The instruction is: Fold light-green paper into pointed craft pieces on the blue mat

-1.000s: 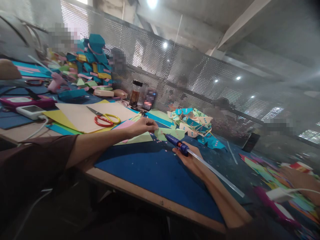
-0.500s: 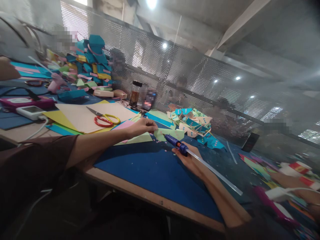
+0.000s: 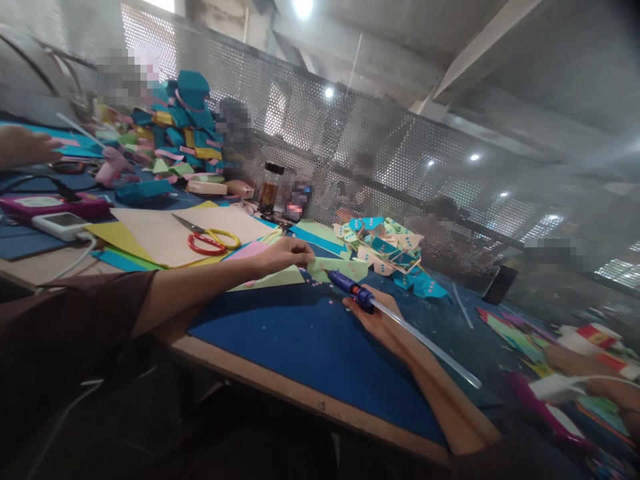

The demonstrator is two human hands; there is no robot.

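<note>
Bench (image 3: 280,390): wooden front edge, blue mat (image 3: 300,340) laid across the middle, coloured paper spread over most of the rest
Mesh screen (image 3: 350,140): perforated metal, upright along the far side of the bench
Box stack (image 3: 180,127): teal, yellow and pink folded pieces heaped at far left
Card sheets (image 3: 155,233): tan, yellow and pink, flat to the left of the mat; red-and-yellow scissors (image 3: 213,240) lying on top, blades shut
Cut-piece pile (image 3: 387,250): teal and pale green shapes with dots, heaped just beyond the hands
Left hand (image 3: 283,255): stretched forward over the mat's far edge, fingers together, pinched on the near edge of the green paper piece (image 3: 340,267)
Green paper piece: flat at the far edge of the mat, between the card sheets and the cut-piece pile
Right hand (image 3: 377,317): resting on the mat, fingers clamped around the glue gun (image 3: 353,288)
Glue gun: blue body, nozzle aimed at the green paper piece, tip just beside its near edge; contact not discernible
Glue stick (image 3: 430,345): clear rod, projecting from the rear of the gun along the right forearm
Other hands: one at far left edge (image 3: 25,143), one at far right (image 3: 590,367), both apart from the two above
Jar (image 3: 270,188): dark lid, upright by the screen
</note>
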